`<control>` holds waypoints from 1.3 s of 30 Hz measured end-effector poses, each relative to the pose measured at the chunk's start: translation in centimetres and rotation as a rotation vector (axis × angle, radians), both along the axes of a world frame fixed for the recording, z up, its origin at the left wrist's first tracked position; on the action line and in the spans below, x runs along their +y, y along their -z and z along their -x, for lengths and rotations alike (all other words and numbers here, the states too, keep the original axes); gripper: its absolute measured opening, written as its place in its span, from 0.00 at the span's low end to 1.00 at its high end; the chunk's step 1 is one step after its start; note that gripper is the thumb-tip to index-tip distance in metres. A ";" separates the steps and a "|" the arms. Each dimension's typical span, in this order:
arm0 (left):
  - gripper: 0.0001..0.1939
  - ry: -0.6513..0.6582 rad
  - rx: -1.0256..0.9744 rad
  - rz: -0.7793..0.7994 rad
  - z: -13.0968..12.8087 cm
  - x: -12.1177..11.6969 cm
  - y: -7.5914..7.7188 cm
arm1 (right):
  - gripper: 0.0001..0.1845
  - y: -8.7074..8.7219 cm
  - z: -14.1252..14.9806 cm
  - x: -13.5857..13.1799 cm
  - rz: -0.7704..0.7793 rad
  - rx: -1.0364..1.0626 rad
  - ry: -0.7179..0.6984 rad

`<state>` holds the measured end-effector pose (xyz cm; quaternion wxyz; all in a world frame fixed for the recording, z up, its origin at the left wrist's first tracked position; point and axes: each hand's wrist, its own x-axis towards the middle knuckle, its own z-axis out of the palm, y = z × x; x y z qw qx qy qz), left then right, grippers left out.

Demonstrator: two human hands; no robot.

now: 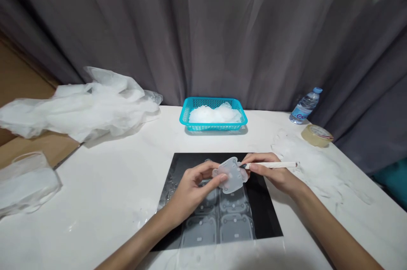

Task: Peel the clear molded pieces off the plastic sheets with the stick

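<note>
My left hand (200, 183) pinches a small translucent plastic piece (232, 175) with rounded, notched edges and holds it above a black mat. In my right hand (270, 166) is a white-handled craft knife (275, 165), its dark tip at the piece's right edge. My right fingertips are close to that edge too; whether they touch it I cannot tell. Below the hands, a translucent sheet of similar squarish pieces (237, 228) lies on the black mat (265, 219). My left hand hides part of that sheet.
Behind the mat stands a turquoise basket (213, 126) holding white translucent pieces. A water bottle (304, 107) and a tape roll (317, 135) are at the back right, near scattered clear scraps (308, 162). White plastic bags (82, 109) lie on cardboard (47, 147) at left.
</note>
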<state>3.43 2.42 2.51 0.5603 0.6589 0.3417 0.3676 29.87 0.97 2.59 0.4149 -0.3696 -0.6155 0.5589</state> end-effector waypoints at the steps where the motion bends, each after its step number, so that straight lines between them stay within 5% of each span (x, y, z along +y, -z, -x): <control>1: 0.10 -0.008 0.017 -0.020 0.1 0.0 -0.2 | 0.13 0.1 -0.1 0.0 -0.001 0.003 0.003; 7: 0.14 -0.047 0.057 -0.099 0.5 0.0 -0.6 | 0.12 0.6 -0.3 0.2 -0.010 0.063 -0.013; 17: 0.12 0.120 -0.249 0.299 -1.0 -0.2 0.7 | 0.16 -0.2 0.5 -0.2 -0.019 0.107 0.018; 27: 0.14 0.087 -0.293 0.307 -0.9 0.0 0.6 | 0.12 0.7 -0.3 0.2 -0.038 0.022 0.213; 39: 0.14 0.025 -0.218 0.300 -0.8 -0.1 0.1 | 0.14 0.0 0.5 -0.1 -0.033 -0.037 0.047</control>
